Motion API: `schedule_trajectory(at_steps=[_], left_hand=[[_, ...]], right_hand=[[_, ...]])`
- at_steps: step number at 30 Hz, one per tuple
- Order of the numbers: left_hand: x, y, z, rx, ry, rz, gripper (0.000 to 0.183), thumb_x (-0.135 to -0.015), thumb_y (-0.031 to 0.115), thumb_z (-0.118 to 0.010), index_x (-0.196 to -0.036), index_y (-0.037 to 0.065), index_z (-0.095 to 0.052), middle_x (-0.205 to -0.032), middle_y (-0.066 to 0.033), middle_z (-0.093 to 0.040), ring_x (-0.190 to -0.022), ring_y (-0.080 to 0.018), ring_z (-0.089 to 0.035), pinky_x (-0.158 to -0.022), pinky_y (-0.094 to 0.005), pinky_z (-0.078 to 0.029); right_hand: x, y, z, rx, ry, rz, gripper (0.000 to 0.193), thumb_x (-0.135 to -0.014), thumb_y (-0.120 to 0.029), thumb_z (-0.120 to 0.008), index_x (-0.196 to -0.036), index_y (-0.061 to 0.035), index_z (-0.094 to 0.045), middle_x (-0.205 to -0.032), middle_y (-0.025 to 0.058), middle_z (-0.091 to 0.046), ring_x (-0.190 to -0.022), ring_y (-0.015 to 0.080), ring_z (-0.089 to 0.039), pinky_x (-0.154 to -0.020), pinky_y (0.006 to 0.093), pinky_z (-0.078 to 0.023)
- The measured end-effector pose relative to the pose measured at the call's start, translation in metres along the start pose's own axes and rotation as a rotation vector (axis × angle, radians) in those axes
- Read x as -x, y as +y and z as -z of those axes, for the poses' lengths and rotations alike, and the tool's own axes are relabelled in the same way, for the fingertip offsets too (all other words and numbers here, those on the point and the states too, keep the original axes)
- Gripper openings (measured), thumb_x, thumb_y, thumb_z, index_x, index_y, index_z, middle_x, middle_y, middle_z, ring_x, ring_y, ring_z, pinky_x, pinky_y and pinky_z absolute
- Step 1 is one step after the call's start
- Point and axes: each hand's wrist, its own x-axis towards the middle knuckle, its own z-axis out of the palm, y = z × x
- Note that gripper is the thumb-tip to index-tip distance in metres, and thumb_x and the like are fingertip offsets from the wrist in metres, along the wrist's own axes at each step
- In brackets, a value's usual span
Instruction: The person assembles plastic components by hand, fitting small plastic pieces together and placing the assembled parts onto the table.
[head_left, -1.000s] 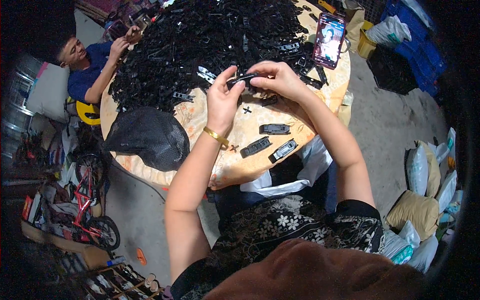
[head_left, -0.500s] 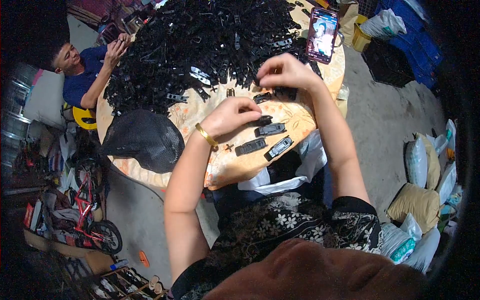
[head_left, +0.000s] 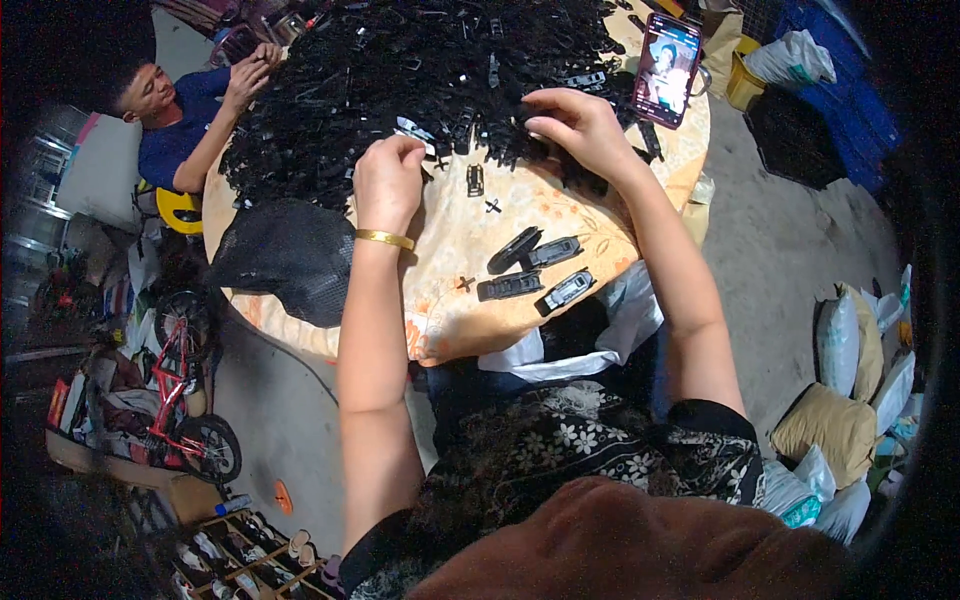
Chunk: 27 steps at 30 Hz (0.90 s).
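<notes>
My left hand (head_left: 388, 182), with a gold bracelet at the wrist, is at the near edge of a big pile of black plastic parts (head_left: 400, 60). Its fingers are curled beside a silver-and-black part (head_left: 415, 132); whatever they grip is hidden. Over the pile's right side, my right hand (head_left: 585, 130) has thumb and forefinger bent round a dark spot that blends into the pile. Between my forearms lie several car-shaped black pieces: one (head_left: 514, 250) tilted against another (head_left: 553, 252), a flat one (head_left: 510, 286) and one with a silvery top (head_left: 566, 292).
A black mesh bag (head_left: 285, 262) rests at the table's left. A lit phone (head_left: 667, 72) stands at the far right. Small black cross-shaped bits (head_left: 464, 284) lie on the patterned cloth (head_left: 440, 320). Across the left side, another person (head_left: 185, 125) handles something small.
My left hand has let go of a black car-shaped piece and moved left and away to the pile. My right hand has shifted slightly farther over the pile.
</notes>
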Motion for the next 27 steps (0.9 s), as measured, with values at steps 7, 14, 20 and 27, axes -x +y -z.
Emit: schedule_trajectory(at_steps=[7, 14, 20, 27], left_hand=[[-0.003, -0.002, -0.007, -0.334, -0.208, 0.217, 0.048, -0.075, 0.038, -0.06, -0.092, -0.005, -0.054, -0.087, -0.0245, -0.06, -0.083, -0.0365, -0.058, -0.073, -0.0422, -0.046], [0.001, -0.01, -0.019, -0.249, -0.116, 0.166, 0.049, -0.07, 0.013, -0.055, -0.111, -0.008, -0.038, -0.084, -0.0263, -0.059, -0.081, -0.0406, -0.056, -0.073, -0.0432, -0.045], [0.007, 0.011, -0.016, 0.605, -0.204, 0.238, 0.048, -0.073, 0.005, -0.061, -0.115, -0.003, -0.04, -0.076, -0.0081, -0.054, -0.069, -0.0153, -0.057, -0.065, -0.0271, -0.049], [0.02, 0.029, -0.031, 1.181, -0.321, 0.306, 0.026, -0.078, -0.005, -0.054, -0.104, -0.002, -0.049, -0.086, -0.0072, -0.055, -0.072, -0.012, -0.058, -0.066, -0.0202, -0.05]], right_hand=[[0.0, -0.005, -0.005, -0.036, 0.171, -0.019, 0.027, -0.072, -0.015, -0.067, -0.096, -0.0045, -0.062, -0.084, 0.0105, -0.062, -0.063, 0.0155, -0.058, -0.059, 0.0258, -0.047], [0.005, -0.018, -0.015, 0.064, -0.025, 0.12, 0.022, -0.074, -0.008, -0.062, -0.094, 0.0004, -0.061, -0.09, 0.0099, -0.06, -0.075, 0.0162, -0.06, -0.064, 0.0242, -0.048], [0.008, -0.021, -0.024, 0.033, -0.044, 0.191, 0.021, -0.074, -0.008, -0.063, -0.093, -0.001, -0.063, -0.087, 0.0102, -0.061, -0.075, 0.0173, -0.06, -0.063, 0.0249, -0.048], [0.01, -0.02, -0.024, 0.099, 0.02, 0.277, 0.02, -0.07, -0.007, -0.066, -0.09, -0.0018, -0.063, -0.086, 0.0108, -0.061, -0.073, 0.0215, -0.061, -0.063, 0.0269, -0.049]])
